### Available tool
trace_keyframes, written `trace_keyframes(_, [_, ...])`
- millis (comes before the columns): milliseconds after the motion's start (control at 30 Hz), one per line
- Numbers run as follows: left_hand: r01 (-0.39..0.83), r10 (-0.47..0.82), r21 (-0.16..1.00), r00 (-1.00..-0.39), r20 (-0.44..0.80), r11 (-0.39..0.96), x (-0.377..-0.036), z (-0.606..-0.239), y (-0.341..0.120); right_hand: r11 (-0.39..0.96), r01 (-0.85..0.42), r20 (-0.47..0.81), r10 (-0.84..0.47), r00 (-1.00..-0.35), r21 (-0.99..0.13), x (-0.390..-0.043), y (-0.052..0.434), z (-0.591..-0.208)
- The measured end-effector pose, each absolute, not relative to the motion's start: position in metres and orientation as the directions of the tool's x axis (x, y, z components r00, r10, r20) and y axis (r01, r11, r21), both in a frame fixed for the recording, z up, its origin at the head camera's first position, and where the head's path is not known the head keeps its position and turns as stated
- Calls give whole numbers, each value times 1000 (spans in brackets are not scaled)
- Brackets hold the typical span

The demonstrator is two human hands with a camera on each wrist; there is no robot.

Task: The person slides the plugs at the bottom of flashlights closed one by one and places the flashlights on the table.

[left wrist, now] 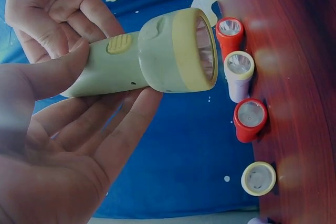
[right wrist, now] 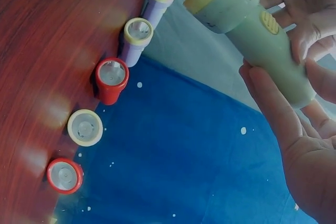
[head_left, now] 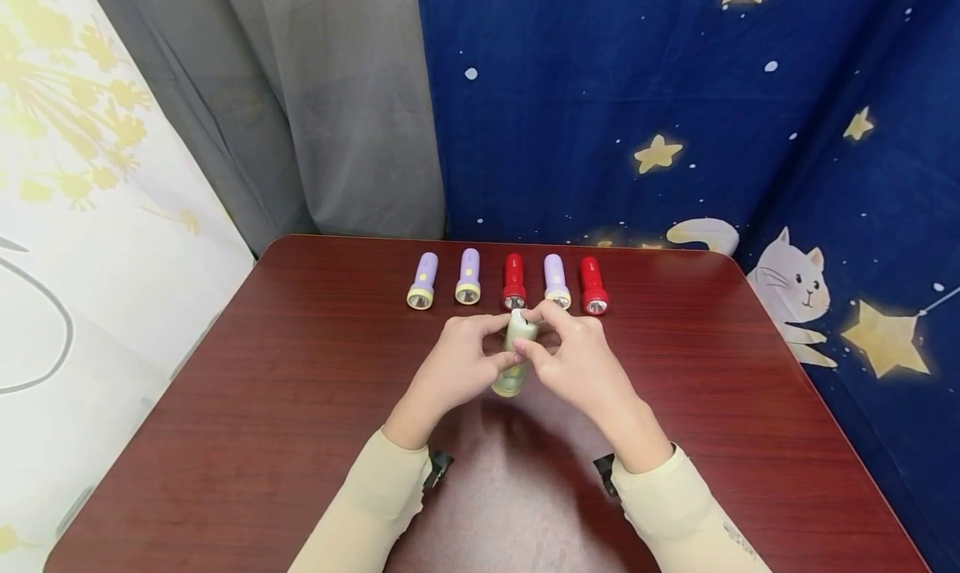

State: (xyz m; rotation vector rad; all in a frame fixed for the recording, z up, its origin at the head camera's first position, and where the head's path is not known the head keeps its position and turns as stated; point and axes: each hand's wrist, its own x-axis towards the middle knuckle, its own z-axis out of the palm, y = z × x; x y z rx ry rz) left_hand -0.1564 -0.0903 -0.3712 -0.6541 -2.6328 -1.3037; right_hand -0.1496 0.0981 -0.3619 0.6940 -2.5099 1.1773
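Note:
A pale green flashlight (head_left: pixel 509 379) with a yellow rim is held above the table, its lens end tilted down toward the person. The left hand (head_left: pixel 461 360) pinches its body from the left, and in the left wrist view the thumb lies close to the yellow switch (left wrist: pixel 119 44). From the other side the right hand (head_left: pixel 581 360) grips the tail end between thumb and fingers. Near the fingertips, the tail shows a small dark opening in the head view. The right wrist view shows the green flashlight (right wrist: pixel 273 51) with both hands about its lower body.
Along the table's (head_left: pixel 300 389) far edge lies a row of several flashlights, lenses toward the person: purple ones (head_left: pixel 424 277) with pale yellow rims and red ones (head_left: pixel 593 283). Behind the table hang a grey curtain (head_left: pixel 360 98) and a blue star-patterned curtain (head_left: pixel 562 123).

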Motion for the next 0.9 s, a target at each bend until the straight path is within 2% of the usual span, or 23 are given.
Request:
trace_keyframes(500, [438,309,655,-899,310,616,-154,-371,-88,547,-507,423,-283,-861,-666,-147,97,-363])
trace_keyframes(733, [418,291,684,-908,301,598,-153,-369,-87,527,-519,436,-284,-854,-673,-146,98,-364])
trace_keyframes(900, [337,220,762,-941,257,553,-153,-367,-88,473,-497,413,-277,-868,-727,-146,99,-364])
